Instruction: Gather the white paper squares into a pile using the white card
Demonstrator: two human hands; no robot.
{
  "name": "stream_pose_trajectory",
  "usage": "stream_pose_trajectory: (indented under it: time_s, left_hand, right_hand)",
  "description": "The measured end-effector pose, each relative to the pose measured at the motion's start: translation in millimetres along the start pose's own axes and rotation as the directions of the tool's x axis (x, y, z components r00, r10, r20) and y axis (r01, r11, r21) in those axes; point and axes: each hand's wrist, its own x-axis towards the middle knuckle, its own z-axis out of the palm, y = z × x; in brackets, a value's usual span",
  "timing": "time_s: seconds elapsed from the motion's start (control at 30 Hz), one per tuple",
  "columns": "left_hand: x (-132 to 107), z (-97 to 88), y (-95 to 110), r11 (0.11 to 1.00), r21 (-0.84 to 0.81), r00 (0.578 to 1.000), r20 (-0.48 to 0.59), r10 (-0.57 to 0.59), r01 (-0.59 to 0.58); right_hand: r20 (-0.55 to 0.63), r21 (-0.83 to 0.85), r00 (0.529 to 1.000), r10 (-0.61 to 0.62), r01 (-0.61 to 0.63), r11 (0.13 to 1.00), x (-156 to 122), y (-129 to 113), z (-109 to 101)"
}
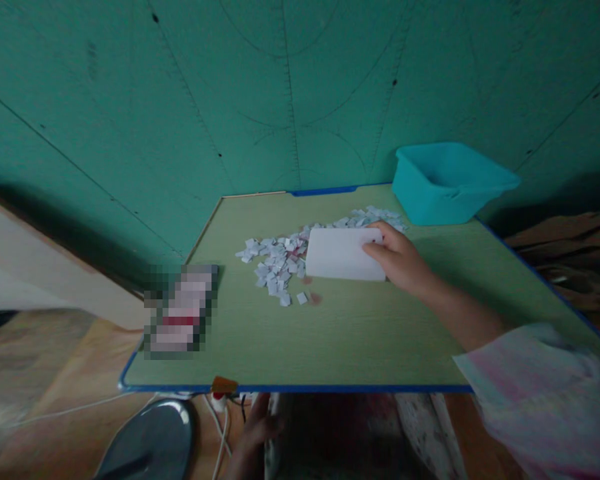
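Head view: right hand (399,257) is gripping white paper (337,253); scraps (279,261) are lying at the paper's nine o'clock, left hand (264,427) showing at seven, grip unclear.

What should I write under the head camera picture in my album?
A right hand holds a white sheet near pale scraps on a green table, a turquoise tub behind.

Right hand (397,259) outstretched, gripping (left hand (264,424) low).
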Motion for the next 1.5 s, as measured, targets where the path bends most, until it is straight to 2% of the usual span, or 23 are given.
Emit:
stream_pose_trajectory:
  time_s: [0.13, 0.33, 0.6, 0.67, 0.77, 0.93, 1.0, 1.17, 1.3, 1.4, 1.5]
  left_hand:
    - [-2.2, 3.1, 3.6, 0.999, -0.047, 1.000, -0.004, 0.011, -0.011]
    - [1.3, 3.8, -1.3, 0.996, -0.084, 1.000, 0.016, -0.024, 0.026]
    - [3.2, 2.2, -3.9, 0.998, -0.066, 0.999, -0.045, -0.018, 0.015]
    - [2.7, 3.4, -2.8, 0.994, -0.110, 1.000, -0.015, -0.019, 0.018]
    - [2.2, 5.0, -2.1, 0.992, -0.127, 0.999, -0.027, -0.027, 0.024]
    - [3.5, 4.3, -6.3, 0.991, -0.124, 0.997, -0.051, -0.056, 0.050]
    - [4.5, 2.9, -9.1, 0.992, -0.118, 0.998, -0.044, -0.041, 0.036]
    - [7.1, -0.4, -15.7, 0.997, -0.070, 0.998, -0.048, -0.030, 0.027]
    - [6.9, 0.5, -15.2, 0.994, -0.108, 0.998, -0.052, -0.032, 0.026]
    - [4.8, 2.8, -10.1, 0.990, -0.134, 0.998, -0.049, -0.050, 0.043]
    - [3.0, 5.0, -5.5, 0.988, -0.148, 0.997, -0.056, -0.059, 0.051]
  right_hand:
    - [0.091, 0.050, 0.996, 0.013, -0.018, 0.999, -3.5, -4.6, 0.4]
    - [0.072, 0.116, 0.997, 0.001, -0.009, 0.993, -4.9, -5.2, 2.8]
    - [0.222, 0.209, 0.974, -0.048, 0.001, 0.978, -15.1, -13.2, 6.2]
    - [0.246, 0.193, 0.967, -0.062, 0.014, 0.981, -18.5, -15.8, 6.9]
    - [0.290, 0.159, 0.952, -0.097, 0.052, 0.986, -23.4, -17.1, 9.5]
    - [0.335, 0.010, 0.916, -0.218, 0.228, 0.974, -31.0, -16.1, 16.4]
    - [0.322, -0.023, 0.919, -0.228, 0.248, 0.968, -32.1, -15.7, 17.8]
    - [0.214, 0.115, 0.966, -0.147, 0.125, 0.986, -27.7, -13.7, 15.5]
    - [0.261, 0.181, 0.957, -0.128, 0.082, 0.980, -25.8, -11.2, 14.2]
    - [0.318, 0.134, 0.935, -0.158, 0.121, 0.984, -27.0, -12.1, 13.9]
    - [0.309, 0.115, 0.940, -0.147, 0.116, 0.987, -27.3, -16.0, 11.0]
